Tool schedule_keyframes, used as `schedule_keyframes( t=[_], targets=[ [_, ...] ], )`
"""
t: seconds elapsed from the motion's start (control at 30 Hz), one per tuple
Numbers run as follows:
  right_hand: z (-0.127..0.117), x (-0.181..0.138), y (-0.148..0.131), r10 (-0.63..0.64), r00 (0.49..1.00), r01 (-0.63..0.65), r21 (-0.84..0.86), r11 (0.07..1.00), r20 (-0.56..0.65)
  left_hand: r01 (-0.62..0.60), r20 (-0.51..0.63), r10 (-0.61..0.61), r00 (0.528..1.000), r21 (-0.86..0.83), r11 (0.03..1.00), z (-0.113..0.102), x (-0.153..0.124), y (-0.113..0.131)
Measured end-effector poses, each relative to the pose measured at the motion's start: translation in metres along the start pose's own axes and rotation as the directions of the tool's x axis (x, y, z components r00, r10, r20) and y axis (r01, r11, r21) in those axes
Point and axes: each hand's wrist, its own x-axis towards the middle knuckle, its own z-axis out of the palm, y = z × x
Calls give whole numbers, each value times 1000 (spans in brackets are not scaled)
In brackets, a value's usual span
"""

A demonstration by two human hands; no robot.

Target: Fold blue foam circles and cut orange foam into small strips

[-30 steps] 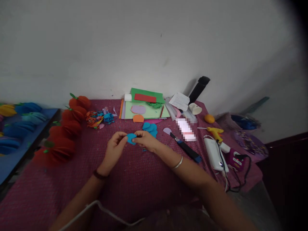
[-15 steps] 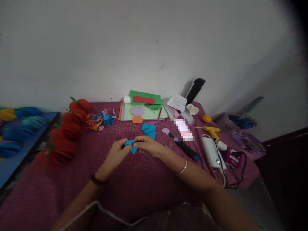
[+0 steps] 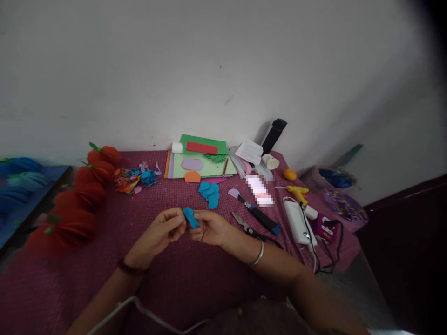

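A small folded piece of blue paper [image 3: 190, 217] is up in front of me, over the red checked cloth. My right hand [image 3: 211, 228] pinches it between thumb and fingers. At its left edge, my left hand [image 3: 165, 229] has its fingers curled together, with the fingertips against the paper. Just beyond my hands lie several blue paper cutouts [image 3: 209, 191], overlapping in a loose pile. Scissors [image 3: 247, 227] rest to the right, partly behind my right forearm.
Orange paper pumpkins [image 3: 89, 195] line the left side, near paper scraps [image 3: 134, 180]. Coloured sheets [image 3: 206, 160] lie at the back. On the right are a black-handled cutter [image 3: 261, 217], a yellow glue gun [image 3: 298, 193], a white power bank [image 3: 299, 222] and cables.
The blue paper has turned from lying flat between both thumbs to a narrow folded shape. My right forearm has moved off the scissors, and the whole view has shifted slightly.
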Motion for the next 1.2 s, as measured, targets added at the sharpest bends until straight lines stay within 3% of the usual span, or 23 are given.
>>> schedule_keyframes(
  t=[0.27,0.4,0.5,0.6,0.73,0.8,1.0,1.2],
  targets=[
    [-5,0,-1,-105,993,94,-174,980,-57,66,-41,-65,997,42,997,-3,3,-9],
    [-12,2,-4,-269,955,205,-380,902,-124,-7,-147,44,988,244,970,-1,6,-5],
    [-17,3,-6,-432,894,287,-589,755,-117,-78,-221,219,950,510,856,2,9,-3],
    [-21,3,-6,-531,845,319,-741,591,-60,-152,-174,381,908,710,688,3,10,-3],
    [-28,5,-2,-601,790,309,-924,224,119,-188,-97,430,897,797,573,-3,13,-8],
    [-32,8,2,-580,799,277,-953,124,157,-179,-83,408,909,808,561,-8,17,-17],
    [-42,17,15,-526,838,235,-966,111,144,-114,-101,327,940,808,578,-19,26,-48],
    [-38,14,13,-535,834,232,-966,118,135,-97,-122,336,934,818,568,-17,24,-43]
  ],
)
